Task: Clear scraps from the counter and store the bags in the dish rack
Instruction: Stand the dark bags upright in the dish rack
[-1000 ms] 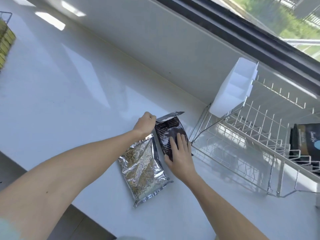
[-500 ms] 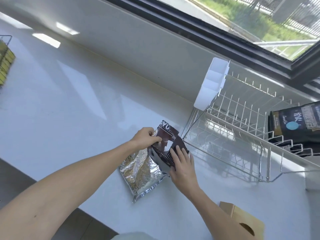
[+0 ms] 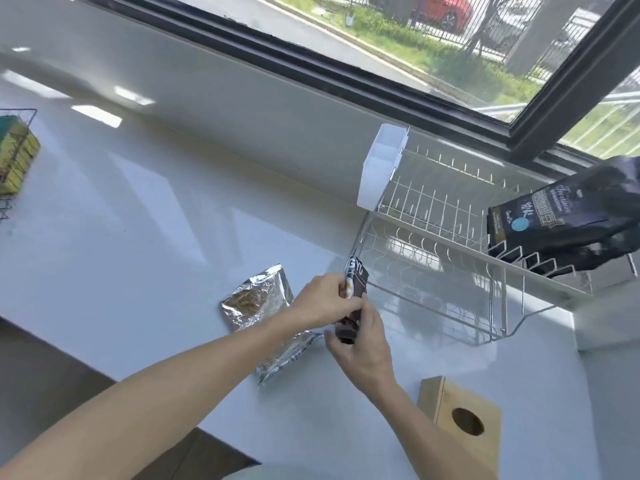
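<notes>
A small dark brown bag (image 3: 356, 282) stands on edge just above the white counter (image 3: 145, 237), held between both hands. My left hand (image 3: 325, 299) pinches its upper part and my right hand (image 3: 363, 344) grips its lower end. A silver foil bag (image 3: 258, 303) lies flat on the counter, partly under my left forearm. The wire dish rack (image 3: 450, 271) stands just right of the hands. A large black bag (image 3: 568, 216) leans in the rack's right end.
A white plastic cutlery holder (image 3: 381, 168) hangs on the rack's left end. A wooden box with a round hole (image 3: 460, 427) sits near the counter's front edge at the right. A wire basket with yellow sponges (image 3: 15, 157) stands far left. A window runs behind.
The dark brown bag has been lifted from lying flat on the counter to standing on edge between both hands. The view has tilted up and left.
</notes>
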